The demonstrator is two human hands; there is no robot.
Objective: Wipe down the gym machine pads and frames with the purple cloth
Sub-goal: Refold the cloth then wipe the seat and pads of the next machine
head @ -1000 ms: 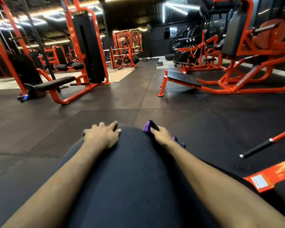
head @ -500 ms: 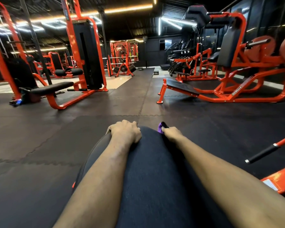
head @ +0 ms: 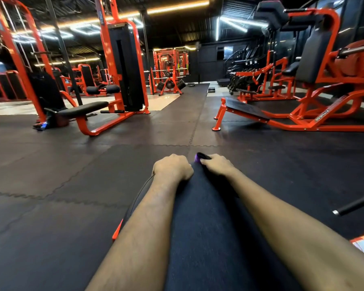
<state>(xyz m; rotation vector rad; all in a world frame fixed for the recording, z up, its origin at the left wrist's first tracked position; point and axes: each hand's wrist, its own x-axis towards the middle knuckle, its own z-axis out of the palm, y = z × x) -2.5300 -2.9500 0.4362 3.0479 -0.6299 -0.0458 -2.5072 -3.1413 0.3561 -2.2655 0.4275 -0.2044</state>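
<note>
R hand (head: 216, 164): fingers curled round purple cloth (head: 198, 158), centre frame. Only a small bunched bit shows, bright purple w/ a dark fold, at the far end of the black pad (head: 202, 227). L hand (head: 172, 168) just beside it, fingers curled over the pad's far edge. Rubber floor (head: 72, 185) beyond.

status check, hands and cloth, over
Left hand curled over the far end of the black pad. Right hand grips purple cloth at the pad's far end. Black bar off right, apart from both hands.
</note>
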